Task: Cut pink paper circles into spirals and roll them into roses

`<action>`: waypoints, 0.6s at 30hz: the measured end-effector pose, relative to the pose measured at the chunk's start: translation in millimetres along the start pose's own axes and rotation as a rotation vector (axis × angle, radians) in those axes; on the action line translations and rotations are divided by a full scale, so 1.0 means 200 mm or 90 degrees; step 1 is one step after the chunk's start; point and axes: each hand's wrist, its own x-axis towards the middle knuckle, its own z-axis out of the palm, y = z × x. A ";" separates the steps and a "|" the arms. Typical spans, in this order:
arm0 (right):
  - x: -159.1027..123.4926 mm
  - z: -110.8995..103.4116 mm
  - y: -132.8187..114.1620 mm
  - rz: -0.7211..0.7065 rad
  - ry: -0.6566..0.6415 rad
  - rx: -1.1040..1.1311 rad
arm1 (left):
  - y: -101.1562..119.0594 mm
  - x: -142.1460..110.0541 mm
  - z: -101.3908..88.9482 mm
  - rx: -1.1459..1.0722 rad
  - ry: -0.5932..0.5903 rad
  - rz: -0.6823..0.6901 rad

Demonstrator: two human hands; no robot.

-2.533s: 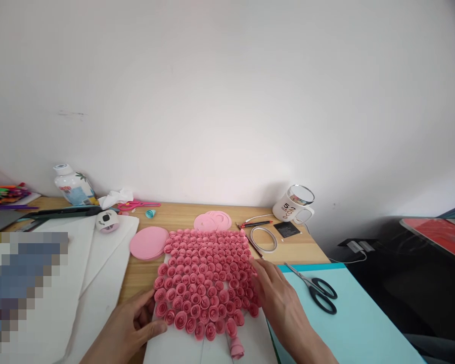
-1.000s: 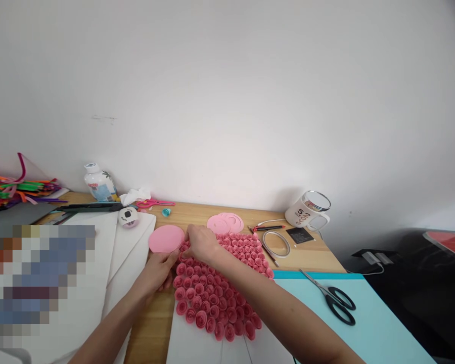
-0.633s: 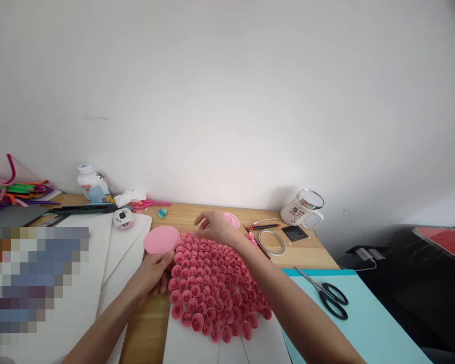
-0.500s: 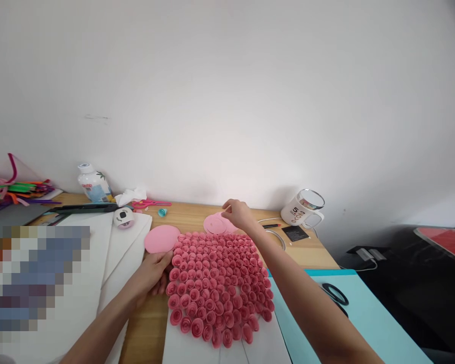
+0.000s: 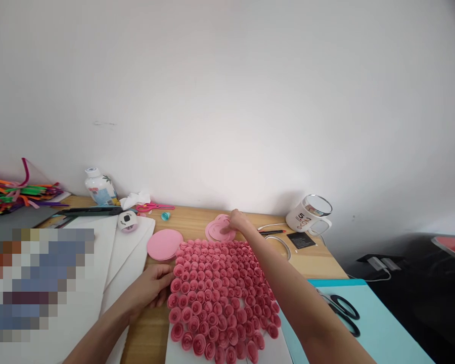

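Rows of rolled pink paper roses (image 5: 216, 293) stand close together on a white sheet (image 5: 174, 351) in front of me. At their left edge is my left hand (image 5: 155, 284), fingers apart, fingertips against the outermost roses. Beyond the roses, my right hand (image 5: 238, 221) reaches down to a small pile of pink paper spiral cutouts (image 5: 216, 230), its fingers closed on one of them. Part of that grip is hidden behind the hand. A stack of pink paper circles (image 5: 164, 244) lies just past my left hand.
Along the wall are a white bottle (image 5: 100, 187), pink scissors (image 5: 155, 207), a small teal cap (image 5: 166, 216) and a white mug (image 5: 309, 215). Black-handled scissors (image 5: 345, 308) lie on a light blue folder (image 5: 382, 323) at right. Colourful pipe cleaners (image 5: 23, 192) are far left.
My right hand has lowered from above the pink cutouts onto them, and its fingers have closed. My left hand stays beside the roses. The whole view has shifted slightly.
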 end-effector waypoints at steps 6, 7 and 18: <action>0.01 0.02 0.01 0.009 -0.071 0.064 | -0.02 -0.03 0.01 -0.020 -0.028 0.020; 0.01 0.02 0.01 0.007 -0.069 0.082 | -0.02 -0.04 0.01 -0.031 -0.031 0.030; -0.01 -0.02 0.13 -0.047 -0.070 0.506 | 0.08 -0.03 -0.01 -0.191 0.013 0.035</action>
